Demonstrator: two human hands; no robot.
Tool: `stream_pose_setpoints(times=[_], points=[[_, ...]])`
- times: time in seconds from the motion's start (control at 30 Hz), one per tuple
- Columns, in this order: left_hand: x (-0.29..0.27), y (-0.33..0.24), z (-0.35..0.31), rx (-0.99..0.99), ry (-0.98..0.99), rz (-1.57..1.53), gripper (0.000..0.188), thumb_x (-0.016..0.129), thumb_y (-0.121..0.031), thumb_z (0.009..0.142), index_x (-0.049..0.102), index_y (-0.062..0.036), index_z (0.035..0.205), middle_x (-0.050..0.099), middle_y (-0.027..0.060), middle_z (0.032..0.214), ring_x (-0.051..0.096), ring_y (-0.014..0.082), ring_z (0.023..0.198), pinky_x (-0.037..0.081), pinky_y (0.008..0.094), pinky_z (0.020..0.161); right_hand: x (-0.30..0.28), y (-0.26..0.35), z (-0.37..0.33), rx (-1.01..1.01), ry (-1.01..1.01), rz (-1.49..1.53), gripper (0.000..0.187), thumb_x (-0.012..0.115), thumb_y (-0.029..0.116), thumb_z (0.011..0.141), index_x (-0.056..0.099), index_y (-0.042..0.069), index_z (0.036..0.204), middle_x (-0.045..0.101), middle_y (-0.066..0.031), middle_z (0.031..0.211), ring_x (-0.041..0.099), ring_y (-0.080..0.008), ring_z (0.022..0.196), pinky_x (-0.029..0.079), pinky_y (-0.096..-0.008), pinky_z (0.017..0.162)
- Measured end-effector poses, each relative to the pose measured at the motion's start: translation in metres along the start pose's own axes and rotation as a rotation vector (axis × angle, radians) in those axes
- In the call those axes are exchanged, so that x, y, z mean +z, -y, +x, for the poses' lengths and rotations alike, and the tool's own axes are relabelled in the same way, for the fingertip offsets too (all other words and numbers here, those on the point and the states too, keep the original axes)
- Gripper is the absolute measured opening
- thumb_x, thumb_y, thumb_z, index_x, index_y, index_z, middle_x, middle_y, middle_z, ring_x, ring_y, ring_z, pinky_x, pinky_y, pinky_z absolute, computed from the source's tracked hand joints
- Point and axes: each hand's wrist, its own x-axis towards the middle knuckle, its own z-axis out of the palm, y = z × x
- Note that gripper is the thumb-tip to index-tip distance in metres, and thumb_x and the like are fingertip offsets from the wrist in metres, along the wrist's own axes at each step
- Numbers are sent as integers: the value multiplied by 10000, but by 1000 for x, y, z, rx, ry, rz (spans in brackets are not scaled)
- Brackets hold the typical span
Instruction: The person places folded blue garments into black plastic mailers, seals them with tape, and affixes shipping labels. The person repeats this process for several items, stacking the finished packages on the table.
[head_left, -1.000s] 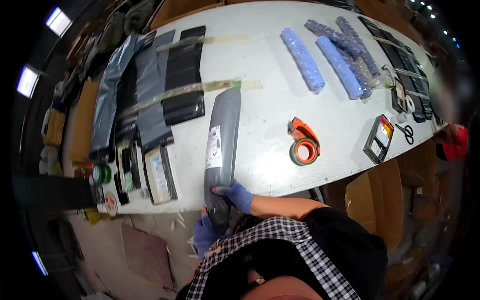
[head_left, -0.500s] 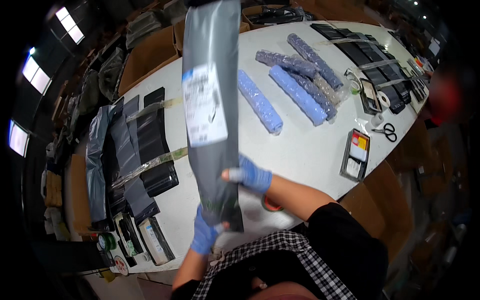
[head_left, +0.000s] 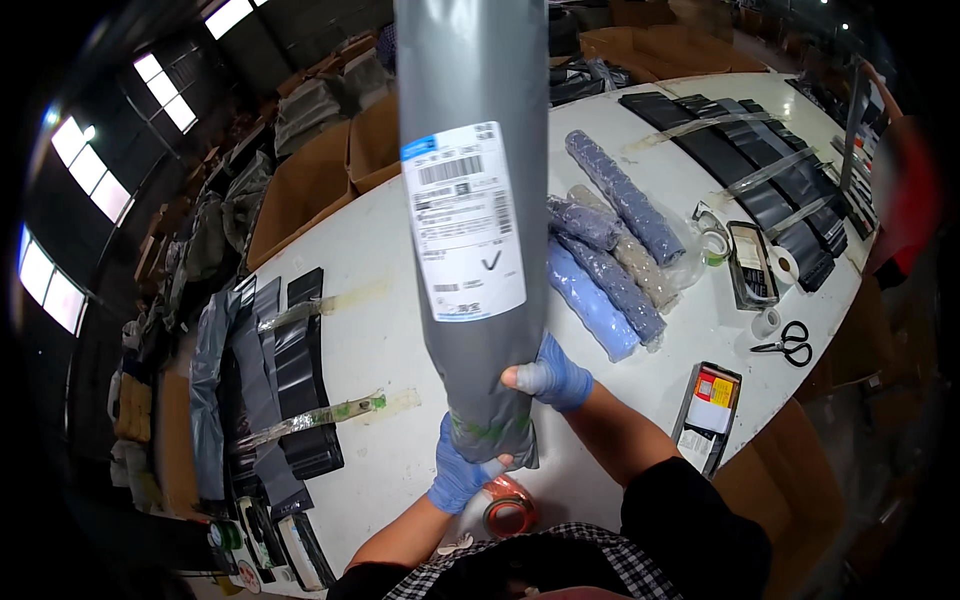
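left fingers [head_left: 490,468] and right fingers [head_left: 532,378] grip grey parcel [head_left: 470,370], white barcoded label [head_left: 465,225].

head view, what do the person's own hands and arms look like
The left hand and right hand wear blue, close-fitting gloves ending at the wrists, thumb tips uncovered. Bare forearms run into black fabric sleeves, the left one barely in view.

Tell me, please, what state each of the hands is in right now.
Left hand: closed, holding the grey plastic mailer at its lower end.
Right hand: closed, holding the same mailer slightly higher, thumb in front.
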Motion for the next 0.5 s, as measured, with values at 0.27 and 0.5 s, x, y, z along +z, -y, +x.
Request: stream_pose_setpoints(times=[0.27, 0.5], points=[[-13, -54, 95, 17, -56, -280, 900, 815, -360, 734, 322, -21, 1406, 509, 136, 1317, 533, 235, 1179, 457, 367, 997, -6, 9, 79, -277, -235, -504, 969, 727, 413, 796, 241, -93, 1465, 470, -299, 1308, 408, -373, 1297, 314, -421, 1100], [-130, -159, 356, -52, -237, -1314, 716, 716, -237, 880, 268, 63, 1351, 405, 282, 1404, 536, 361, 1207, 531, 389, 990, -37, -66, 45, -202, -268, -740, 729, 696, 255, 860, 346, -90, 1399, 496, -271, 1319, 512, -363, 1231, 389, -413, 1055]])
